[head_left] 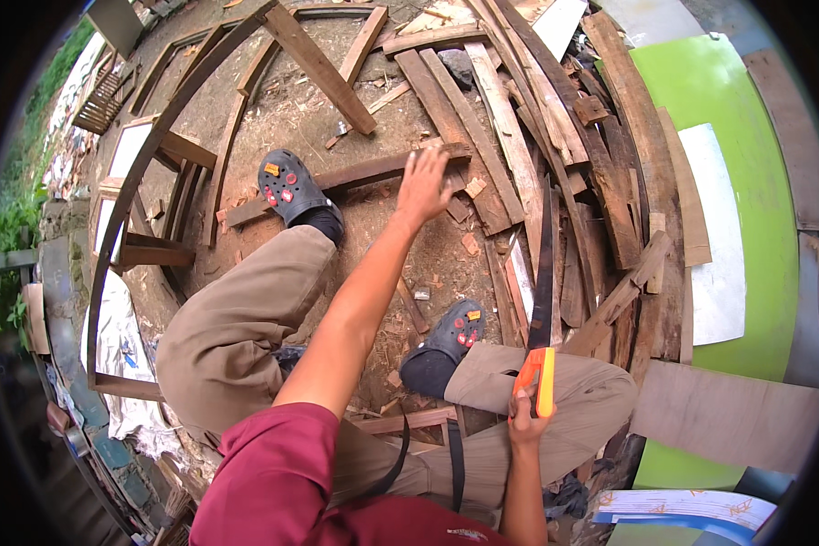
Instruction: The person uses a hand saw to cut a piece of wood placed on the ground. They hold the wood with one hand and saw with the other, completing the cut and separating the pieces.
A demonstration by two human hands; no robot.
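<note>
Head view, only one: dark wooden plank [373, 171] lies low over the dirt ground [441, 264], ahead of the person, between the left clog [293, 187] and the pile of loose boards [510, 118]. Left clog sits across the plank toward its left end, looks to be pressing it down. Left hand [422, 189] reaches forward, palm down, fingers extended and loosely spread over the plank near its right end; not wrapped round it, firm contact can't be confirmed. Right hand [522, 424] has its fingers closed on the orange-and-yellow handle [544, 387] of a hand saw [543, 305], just over the right trouser leg [601, 400]. Key relation, as I judge it: plank against saw. Plank lies ahead and to the left of the right hand's fingers, well apart; from the left hand's fingers it is directly beneath. Left hand clearly nearer. Plank's long axis runs crosswise, left to right, right end slightly farther from the person; that end points into the pile, can't tell if it rests on a board there. Saw's long axis runs away from the person, blade tip forward and a touch right, so steeply across the plank's line. Blade stands to the right of the plank's right end, apart from it, seen against the loose boards. Right clog [455, 335] is on the near side, off the plank. Tooth edge too unclear to call.
</note>
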